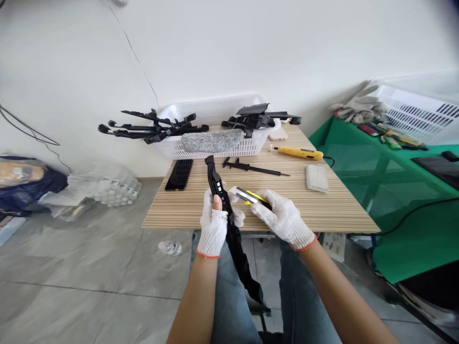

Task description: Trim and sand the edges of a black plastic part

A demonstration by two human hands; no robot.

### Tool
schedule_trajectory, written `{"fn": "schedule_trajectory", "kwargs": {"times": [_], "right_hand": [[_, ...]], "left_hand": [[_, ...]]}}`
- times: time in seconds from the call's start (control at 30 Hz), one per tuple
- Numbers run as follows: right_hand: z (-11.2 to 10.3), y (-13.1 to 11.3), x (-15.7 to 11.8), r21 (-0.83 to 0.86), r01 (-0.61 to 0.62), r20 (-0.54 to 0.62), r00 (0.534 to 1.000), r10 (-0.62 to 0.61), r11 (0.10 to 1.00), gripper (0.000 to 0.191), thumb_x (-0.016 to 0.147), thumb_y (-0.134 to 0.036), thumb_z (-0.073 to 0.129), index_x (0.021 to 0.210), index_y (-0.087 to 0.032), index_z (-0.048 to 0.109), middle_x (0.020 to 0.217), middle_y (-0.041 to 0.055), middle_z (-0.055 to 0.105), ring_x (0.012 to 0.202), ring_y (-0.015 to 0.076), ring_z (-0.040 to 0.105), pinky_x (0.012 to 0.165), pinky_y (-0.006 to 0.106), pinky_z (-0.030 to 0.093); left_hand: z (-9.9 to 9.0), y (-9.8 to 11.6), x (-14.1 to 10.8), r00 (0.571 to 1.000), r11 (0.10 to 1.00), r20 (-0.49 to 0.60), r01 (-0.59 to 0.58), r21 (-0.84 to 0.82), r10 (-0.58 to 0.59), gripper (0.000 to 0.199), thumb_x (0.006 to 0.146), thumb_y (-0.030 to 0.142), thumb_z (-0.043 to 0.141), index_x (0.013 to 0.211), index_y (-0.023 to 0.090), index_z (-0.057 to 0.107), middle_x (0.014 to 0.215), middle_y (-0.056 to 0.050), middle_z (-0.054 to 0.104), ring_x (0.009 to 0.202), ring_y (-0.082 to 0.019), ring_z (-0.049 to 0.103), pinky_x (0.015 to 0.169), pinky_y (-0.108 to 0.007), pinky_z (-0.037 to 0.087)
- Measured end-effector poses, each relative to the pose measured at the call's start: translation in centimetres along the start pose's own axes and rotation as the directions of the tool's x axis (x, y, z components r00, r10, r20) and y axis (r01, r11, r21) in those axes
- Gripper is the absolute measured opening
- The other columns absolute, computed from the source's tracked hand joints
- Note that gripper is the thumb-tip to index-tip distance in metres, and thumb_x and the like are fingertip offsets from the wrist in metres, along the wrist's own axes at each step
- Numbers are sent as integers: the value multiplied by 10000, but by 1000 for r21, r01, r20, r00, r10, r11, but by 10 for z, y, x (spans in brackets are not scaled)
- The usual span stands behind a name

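Observation:
My left hand (214, 224), in a white knit glove with the thumb tip bare, is closed around a long black plastic part (234, 241). The part slants from above the table's front edge down over my legs. In my gloved right hand (281, 215) is a utility knife (253, 197) with a black and yellow body, its blade end pointing left toward the black part. A small gap seems to separate knife and part. Beyond them a black caliper (251, 167) lies on the wooden table (172, 210).
A white basket (215, 112) with several black plastic parts (158, 126) and a grey cloth (211, 141) stands at the back. A phone (180, 174), a yellow corded tool (300, 153) and a white block (317, 178) lie around. Right stands a green-covered table (362, 157).

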State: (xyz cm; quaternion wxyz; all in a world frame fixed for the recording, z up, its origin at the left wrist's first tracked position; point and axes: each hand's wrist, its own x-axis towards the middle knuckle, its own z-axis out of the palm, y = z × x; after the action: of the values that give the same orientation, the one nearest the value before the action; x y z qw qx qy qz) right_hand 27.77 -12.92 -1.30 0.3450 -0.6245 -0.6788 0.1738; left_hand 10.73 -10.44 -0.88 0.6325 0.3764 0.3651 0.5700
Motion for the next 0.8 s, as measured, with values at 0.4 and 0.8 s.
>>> {"fn": "schedule_trajectory", "kwargs": {"times": [0.4,0.8], "right_hand": [[7,3,-5,137,-40,-27,999,44,990,345,789,-504,673,955,-202,677,864,45,719,759,194,660,711,295,494],[7,-1,-9,46,50,-129,991,-44,998,287,842,-371,600,1064,-217,697,968,55,724,872,198,683,783,302,530]], "left_hand": [[3,4,1,999,1000,-41,8,-7,-9,516,794,597,690,1178,273,571,973,-15,728,489,-81,622,406,-183,489],[-4,-4,8,996,994,-36,-84,-63,82,545,781,614,691,1216,299,595,1081,-30,686,633,-98,593,404,-166,489]]}}
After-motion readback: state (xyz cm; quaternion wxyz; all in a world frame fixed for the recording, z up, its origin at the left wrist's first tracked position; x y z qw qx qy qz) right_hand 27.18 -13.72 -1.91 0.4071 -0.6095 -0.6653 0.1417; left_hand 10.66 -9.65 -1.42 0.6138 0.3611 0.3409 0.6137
